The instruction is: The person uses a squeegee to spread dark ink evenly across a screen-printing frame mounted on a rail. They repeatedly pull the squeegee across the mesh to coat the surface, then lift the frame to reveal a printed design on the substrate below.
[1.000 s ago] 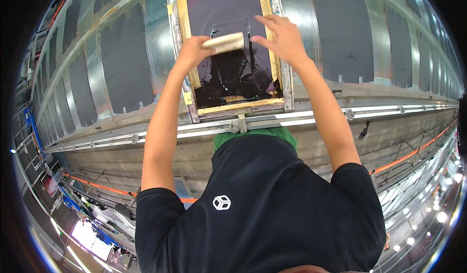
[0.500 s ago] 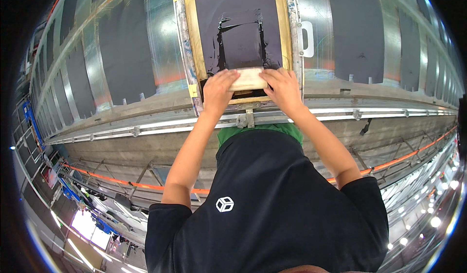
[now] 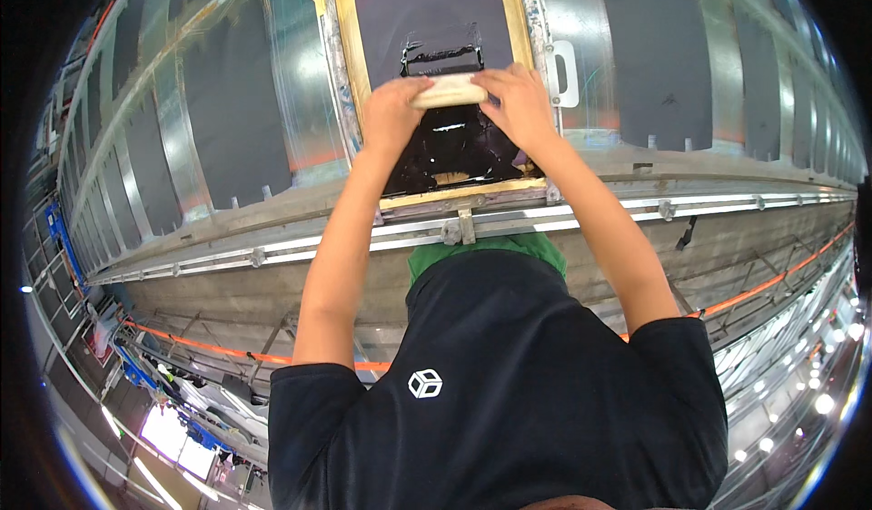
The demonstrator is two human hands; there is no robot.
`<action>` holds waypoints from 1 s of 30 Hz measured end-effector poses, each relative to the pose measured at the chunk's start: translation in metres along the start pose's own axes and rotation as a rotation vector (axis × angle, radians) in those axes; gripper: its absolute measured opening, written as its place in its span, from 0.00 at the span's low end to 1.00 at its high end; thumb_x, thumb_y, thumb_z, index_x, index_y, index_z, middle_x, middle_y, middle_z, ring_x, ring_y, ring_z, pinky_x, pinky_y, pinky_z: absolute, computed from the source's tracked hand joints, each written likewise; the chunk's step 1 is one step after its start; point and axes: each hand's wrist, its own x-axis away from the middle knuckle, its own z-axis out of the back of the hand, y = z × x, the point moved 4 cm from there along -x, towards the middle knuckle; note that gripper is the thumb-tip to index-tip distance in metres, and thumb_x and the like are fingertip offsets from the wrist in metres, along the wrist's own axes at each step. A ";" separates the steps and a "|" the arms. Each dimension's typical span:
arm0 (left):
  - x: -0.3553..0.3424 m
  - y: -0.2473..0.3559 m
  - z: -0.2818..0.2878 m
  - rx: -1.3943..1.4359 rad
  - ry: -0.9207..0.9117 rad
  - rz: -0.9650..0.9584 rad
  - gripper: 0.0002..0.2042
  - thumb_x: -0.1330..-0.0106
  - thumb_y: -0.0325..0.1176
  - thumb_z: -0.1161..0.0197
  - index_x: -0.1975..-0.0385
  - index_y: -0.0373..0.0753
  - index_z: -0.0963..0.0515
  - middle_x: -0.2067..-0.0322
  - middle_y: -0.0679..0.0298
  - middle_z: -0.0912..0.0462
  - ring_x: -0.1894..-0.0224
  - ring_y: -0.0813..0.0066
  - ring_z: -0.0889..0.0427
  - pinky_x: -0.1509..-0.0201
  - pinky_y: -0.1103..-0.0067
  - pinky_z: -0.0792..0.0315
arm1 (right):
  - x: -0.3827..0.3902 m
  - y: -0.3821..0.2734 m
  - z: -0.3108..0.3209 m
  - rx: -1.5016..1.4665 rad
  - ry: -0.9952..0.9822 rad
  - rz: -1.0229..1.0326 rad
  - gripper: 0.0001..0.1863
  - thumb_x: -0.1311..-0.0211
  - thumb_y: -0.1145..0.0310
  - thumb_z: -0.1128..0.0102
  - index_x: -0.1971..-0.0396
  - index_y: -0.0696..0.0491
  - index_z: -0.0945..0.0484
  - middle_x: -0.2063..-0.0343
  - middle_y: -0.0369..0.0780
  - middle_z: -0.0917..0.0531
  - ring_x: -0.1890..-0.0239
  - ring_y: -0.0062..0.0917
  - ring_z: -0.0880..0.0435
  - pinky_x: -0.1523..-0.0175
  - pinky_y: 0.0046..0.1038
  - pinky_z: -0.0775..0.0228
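A squeegee with a pale wooden handle [image 3: 450, 91] lies crosswise on the screen of a yellow-edged printing frame [image 3: 347, 30]. My left hand [image 3: 392, 115] grips its left end and my right hand [image 3: 518, 106] its right end, fingers wrapped over the wood. The blade is hidden below the handle. Wet, glossy black ink [image 3: 440, 151] covers the mesh on my side of the squeegee. Beyond it, a ragged ridge of ink [image 3: 440, 54] borders the dull dark upper part of the screen.
The frame sits on a long metal printing table [image 3: 307, 74] with dark rectangular panels [image 3: 238, 101] to the left and more panels [image 3: 658, 65] to the right. A metal rail [image 3: 618, 210] runs along the near edge, with a bracket [image 3: 466, 224] at the frame's middle.
Both hands have pushed the squeegee away from my body, from the near end of the frame toward its middle. Black ink now shows on the near part of the screen.
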 end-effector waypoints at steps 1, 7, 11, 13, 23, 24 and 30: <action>0.018 0.006 -0.003 -0.008 -0.017 -0.011 0.18 0.49 0.23 0.30 0.56 0.44 0.12 0.54 0.63 0.10 0.50 0.61 0.13 0.46 0.68 0.20 | 0.017 -0.005 -0.002 -0.004 -0.006 -0.010 0.22 0.48 0.71 0.29 0.50 0.48 0.15 0.50 0.32 0.14 0.53 0.34 0.22 0.45 0.37 0.33; 0.099 0.035 0.000 -0.033 -0.060 0.015 0.24 0.53 0.16 0.32 0.54 0.47 0.13 0.51 0.64 0.11 0.45 0.62 0.14 0.41 0.70 0.21 | 0.089 -0.045 0.000 -0.020 -0.034 -0.026 0.26 0.54 0.72 0.25 0.50 0.47 0.15 0.50 0.31 0.14 0.55 0.32 0.22 0.50 0.36 0.32; 0.065 0.023 0.007 -0.042 -0.025 -0.050 0.24 0.52 0.18 0.31 0.53 0.45 0.14 0.49 0.67 0.12 0.44 0.63 0.15 0.40 0.69 0.22 | 0.057 -0.035 0.009 0.020 0.043 0.009 0.24 0.52 0.70 0.26 0.51 0.47 0.14 0.50 0.32 0.14 0.53 0.32 0.22 0.48 0.37 0.32; 0.018 0.011 0.012 0.003 0.023 -0.070 0.22 0.52 0.18 0.31 0.55 0.45 0.14 0.52 0.64 0.11 0.47 0.59 0.14 0.40 0.69 0.22 | 0.016 -0.021 0.014 0.055 0.101 0.025 0.22 0.50 0.69 0.28 0.51 0.47 0.14 0.51 0.32 0.13 0.53 0.32 0.22 0.47 0.37 0.32; -0.036 -0.005 0.006 -0.064 -0.185 0.113 0.18 0.46 0.25 0.30 0.53 0.45 0.12 0.56 0.58 0.11 0.54 0.59 0.12 0.48 0.70 0.20 | -0.019 0.007 0.004 0.031 0.047 -0.011 0.17 0.47 0.66 0.29 0.55 0.47 0.12 0.55 0.32 0.11 0.55 0.33 0.21 0.47 0.38 0.30; -0.016 -0.003 0.004 -0.038 -0.189 0.118 0.19 0.46 0.25 0.31 0.52 0.46 0.12 0.56 0.58 0.11 0.54 0.59 0.12 0.48 0.70 0.20 | -0.002 0.000 0.002 0.021 0.029 -0.019 0.17 0.48 0.67 0.29 0.56 0.48 0.12 0.56 0.32 0.12 0.55 0.34 0.21 0.47 0.38 0.30; 0.093 0.029 -0.006 -0.006 -0.132 0.031 0.21 0.51 0.19 0.32 0.55 0.44 0.12 0.53 0.60 0.11 0.49 0.61 0.13 0.45 0.67 0.19 | 0.090 -0.041 0.000 -0.025 -0.001 -0.024 0.19 0.53 0.71 0.28 0.56 0.49 0.13 0.57 0.34 0.12 0.54 0.34 0.21 0.49 0.38 0.30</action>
